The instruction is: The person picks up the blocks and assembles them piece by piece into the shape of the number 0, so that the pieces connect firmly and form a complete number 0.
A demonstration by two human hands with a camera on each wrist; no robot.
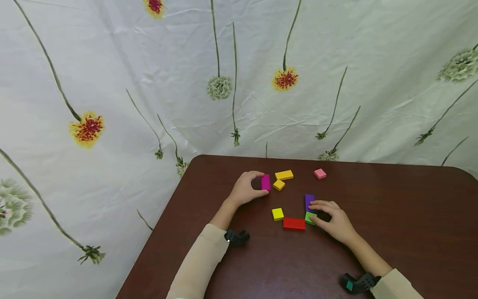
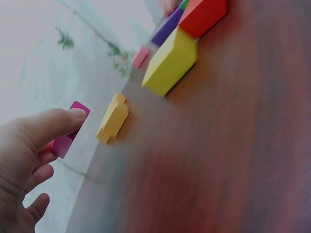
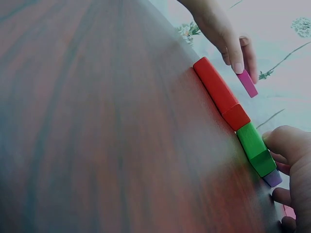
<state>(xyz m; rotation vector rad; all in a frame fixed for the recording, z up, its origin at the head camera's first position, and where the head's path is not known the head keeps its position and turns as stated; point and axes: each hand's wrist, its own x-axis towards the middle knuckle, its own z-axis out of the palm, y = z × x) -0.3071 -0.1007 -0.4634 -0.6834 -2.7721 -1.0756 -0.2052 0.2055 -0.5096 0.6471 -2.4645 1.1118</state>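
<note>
In the head view my left hand pinches a magenta block between thumb and fingers. The left wrist view shows the same magenta block, raised off the table, under the thumb. My right hand rests at a corner of blocks. Its thumb is at the green block and its index fingertip overlaps the purple block. Green sits between the purple block and the red block, end to end in the right wrist view. A yellow block stands by the red one's left end.
Two orange-yellow blocks, one long and one short, lie right of my left hand. A pink block lies farther back on the dark brown table. Behind the table's far edge hangs a flowered white cloth.
</note>
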